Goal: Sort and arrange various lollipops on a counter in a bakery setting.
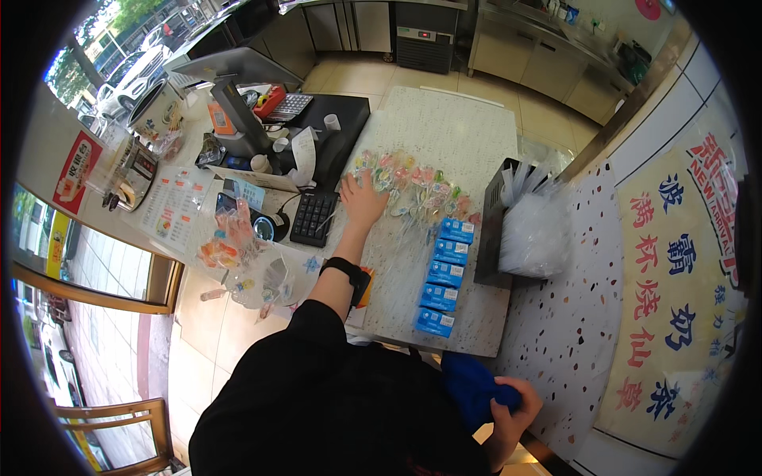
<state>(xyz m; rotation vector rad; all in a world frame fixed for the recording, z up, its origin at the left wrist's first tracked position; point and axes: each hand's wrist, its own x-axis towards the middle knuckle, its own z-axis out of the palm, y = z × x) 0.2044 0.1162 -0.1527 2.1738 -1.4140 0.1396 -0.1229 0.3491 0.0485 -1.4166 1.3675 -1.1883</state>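
Observation:
My left hand [362, 202] lies palm down on the speckled counter [393, 297], fingers spread, at the left end of a spread of clear-wrapped lollipops [425, 187]. Its fingertips touch or nearly touch the nearest wrappers; no grip on one shows. Thin pale sticks fan from the candies toward me. Beside my body, below the counter's edge, my right hand [517, 407] is closed around a bunched blue cloth [470, 387]. Part of that cloth is hidden by the fingers and my black sleeve. Several small blue boxes [446, 273] stand in a column on the counter's right side.
A black numeric keypad [314, 219] sits left of my left hand. Behind it are a monitor stand [238, 116] and a receipt strip [304, 154]. More wrapped candy [229, 241] lies at the left edge. A dark holder [491, 232] with plastic-wrapped straws borders the right.

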